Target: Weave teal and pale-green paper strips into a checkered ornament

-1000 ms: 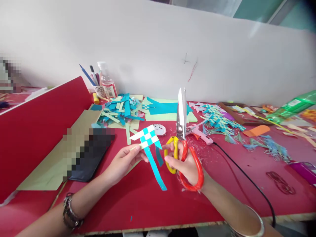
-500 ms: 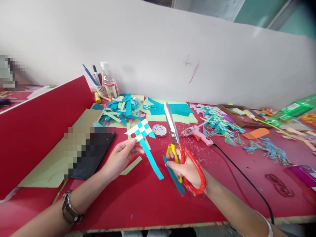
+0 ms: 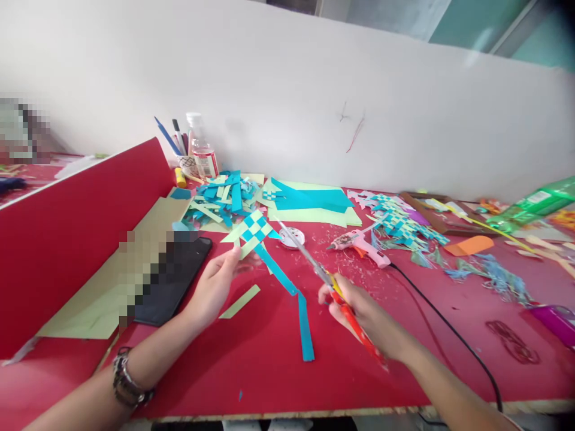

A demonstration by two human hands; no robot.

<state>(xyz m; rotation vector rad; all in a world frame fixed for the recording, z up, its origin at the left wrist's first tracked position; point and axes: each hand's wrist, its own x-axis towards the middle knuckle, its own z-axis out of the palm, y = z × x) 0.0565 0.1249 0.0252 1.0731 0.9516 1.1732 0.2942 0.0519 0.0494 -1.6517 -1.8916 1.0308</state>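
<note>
My left hand (image 3: 218, 275) pinches a small woven paper piece (image 3: 256, 232), checkered in blue and pale green, with loose strip ends sticking out. One long blue tail of it slants down to the right. My right hand (image 3: 345, 302) grips scissors (image 3: 321, 274) with red and yellow handles, their blades pointing up and left toward the weave; the blades look closed together. Below the tail's tip is a blue paper strip (image 3: 306, 329), apart from my right fingers. A pale green strip (image 3: 241, 300) lies on the red table under my left hand.
A pink glue gun (image 3: 363, 246) with a black cord rests right of a white disc (image 3: 291, 238). Behind lie paper scraps (image 3: 224, 200), blue sheets (image 3: 314, 199) and a pile of woven pieces (image 3: 399, 221). A black phone-like slab (image 3: 179, 281) and a green bottle (image 3: 539, 200) flank the area.
The scissors have turned from upright to slanting left, toward the weave. The blue strip has left my right fingers and is below the tail. My left hand has shifted slightly left.
</note>
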